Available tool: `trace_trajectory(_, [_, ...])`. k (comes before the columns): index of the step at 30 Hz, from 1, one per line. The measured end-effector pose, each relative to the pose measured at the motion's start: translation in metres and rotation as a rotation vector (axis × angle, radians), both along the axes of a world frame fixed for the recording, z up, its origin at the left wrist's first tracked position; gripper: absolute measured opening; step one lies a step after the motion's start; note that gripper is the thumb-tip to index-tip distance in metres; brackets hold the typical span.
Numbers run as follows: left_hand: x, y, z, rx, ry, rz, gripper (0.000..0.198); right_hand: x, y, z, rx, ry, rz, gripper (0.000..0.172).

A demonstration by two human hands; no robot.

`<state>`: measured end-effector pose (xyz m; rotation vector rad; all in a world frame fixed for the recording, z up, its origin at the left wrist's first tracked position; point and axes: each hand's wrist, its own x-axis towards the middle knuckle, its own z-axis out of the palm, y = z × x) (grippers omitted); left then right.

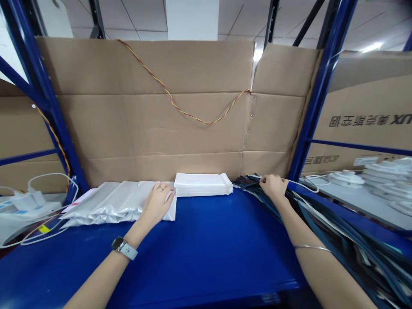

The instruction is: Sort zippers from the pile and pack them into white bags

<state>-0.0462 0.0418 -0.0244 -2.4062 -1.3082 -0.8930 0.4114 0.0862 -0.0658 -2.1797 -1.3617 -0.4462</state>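
Observation:
My left hand [158, 200] rests on the right end of a row of white, shiny plastic packets [112, 201]. Its thumb stands apart from the fingers, which lie over the packet's top, with the fingertips partly out of sight. To the right of that hand is a neat stack of flat white packets [203, 185] against the cardboard. At the far right, my right hand [273, 186] is closed on the far end of a bundle of dark, flat strips [347, 231]. The strips run from that hand toward the near right corner, some with white edges.
The blue shelf [206, 257] has a cardboard back panel [193, 137] with a yellow-red twisted wire [174, 103]. Blue posts [317, 94] stand at both sides. White cables and plugs [28, 201] lie left; round white devices [386, 180] are stacked right.

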Motion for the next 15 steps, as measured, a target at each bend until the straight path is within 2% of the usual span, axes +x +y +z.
trace_trajectory(4, [0.003, -0.002, -0.005, -0.059, -0.071, -0.063, 0.026, -0.011, -0.005, 0.013, 0.077, -0.001, 0.023, 0.017])
trace_trajectory(8, [0.007, -0.003, -0.006, -0.177, -0.210, -0.127, 0.026, -0.033, -0.016, 0.040, 0.244, 0.028, 0.110, 0.016])
trace_trajectory(10, [0.012, -0.007, -0.005, -0.317, -0.313, -0.166, 0.028, -0.052, -0.023, 0.054, 0.318, 0.105, 0.253, 0.016])
trace_trajectory(12, [0.017, -0.012, -0.003, -0.529, -0.443, -0.227, 0.032, -0.076, -0.032, 0.063, 0.361, 0.219, 0.449, 0.014])
trace_trajectory(15, [0.026, -0.023, 0.000, -0.820, -0.664, -0.319, 0.040, -0.117, -0.046, 0.067, 0.283, 0.472, 0.767, 0.014])
